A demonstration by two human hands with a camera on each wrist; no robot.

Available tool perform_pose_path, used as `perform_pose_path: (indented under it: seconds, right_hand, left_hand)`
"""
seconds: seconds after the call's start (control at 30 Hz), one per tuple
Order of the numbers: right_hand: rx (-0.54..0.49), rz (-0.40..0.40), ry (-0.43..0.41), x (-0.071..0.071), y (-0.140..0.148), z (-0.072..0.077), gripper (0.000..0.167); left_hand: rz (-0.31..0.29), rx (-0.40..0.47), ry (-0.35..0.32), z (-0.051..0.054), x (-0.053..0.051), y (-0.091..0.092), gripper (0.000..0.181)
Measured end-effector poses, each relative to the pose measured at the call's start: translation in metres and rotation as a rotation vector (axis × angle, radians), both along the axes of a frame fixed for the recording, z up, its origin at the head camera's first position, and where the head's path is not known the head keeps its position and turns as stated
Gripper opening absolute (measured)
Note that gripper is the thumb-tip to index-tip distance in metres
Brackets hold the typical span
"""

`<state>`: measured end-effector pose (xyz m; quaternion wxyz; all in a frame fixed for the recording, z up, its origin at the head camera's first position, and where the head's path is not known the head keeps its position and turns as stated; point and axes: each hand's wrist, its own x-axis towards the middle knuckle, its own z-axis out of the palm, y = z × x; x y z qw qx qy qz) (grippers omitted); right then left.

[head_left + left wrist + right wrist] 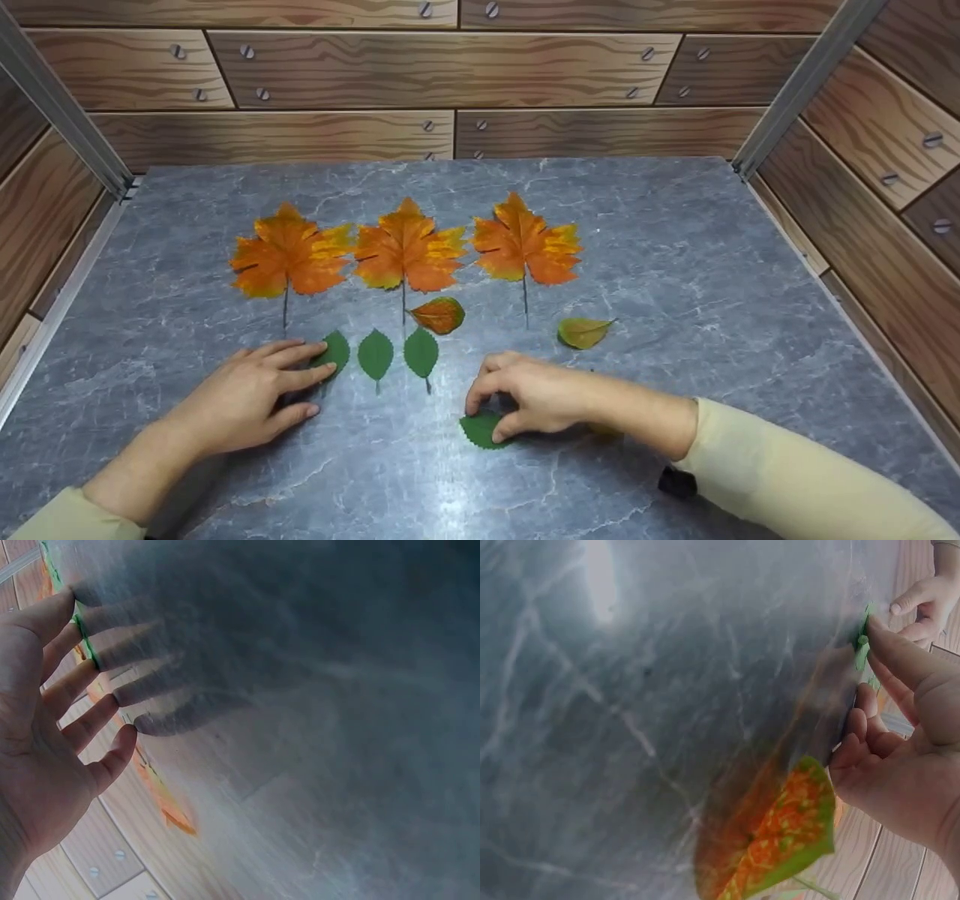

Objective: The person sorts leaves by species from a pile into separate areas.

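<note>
With fingers spread and mostly straight, my left hand [251, 394] rests two fingertips on a green leaf [339, 351] at the left end of a short row. Beside that leaf lie a second green leaf [375, 354] and a third green leaf [421, 351], stems toward me. Right of the row, my right hand [536, 394] pinches another green leaf [478, 430] between thumb and fingers, low at the table. The left wrist view shows the left hand's fingertips [96, 664] at the tabletop. The right wrist view has the pinched leaf [862, 649] nearly edge-on.
Three orange maple leaves [405, 251] form a row farther back. A small orange-brown leaf [441, 315] lies by the middle stem, and a yellowish leaf [583, 333] lies to the right. Another leaf [606, 431] is mostly hidden under my right forearm. Wood-patterned walls [442, 71] border the marbled table.
</note>
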<state>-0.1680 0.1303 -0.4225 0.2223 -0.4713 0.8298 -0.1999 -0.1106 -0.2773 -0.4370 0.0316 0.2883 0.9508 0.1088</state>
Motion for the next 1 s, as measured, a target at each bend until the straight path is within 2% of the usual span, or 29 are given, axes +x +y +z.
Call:
perform_pose_path:
  seconds: [0.17, 0.37, 0.6, 0.87, 1.0]
  right_hand:
    - [-0.003, 0.000, -0.001, 0.0005, -0.0008, -0.0006, 0.029]
    - [-0.005, 0.028, 0.004, 0.0002, 0.0004, -0.0003, 0.048]
    - [-0.007, 0.029, 0.004, 0.0013, -0.0003, 0.0006, 0.041]
    - [-0.042, -0.015, 0.027, 0.0034, -0.0018, -0.0019, 0.029]
    - [-0.042, -0.035, 0.044, 0.0028, -0.0038, -0.0024, 0.032]
  left_hand:
    - [0.000, -0.002, -0.011, 0.0003, -0.0007, -0.0001, 0.052]
    - [-0.001, 0.002, -0.018, 0.0009, -0.0011, -0.0006, 0.052]
    - [0.001, -0.002, -0.021, 0.0015, -0.0014, -0.0001, 0.052]
    - [0.000, 0.010, 0.004, 0.0013, -0.0004, 0.0005, 0.052]
    - [0.001, 0.008, 0.002, 0.0008, -0.0002, 0.0007, 0.051]
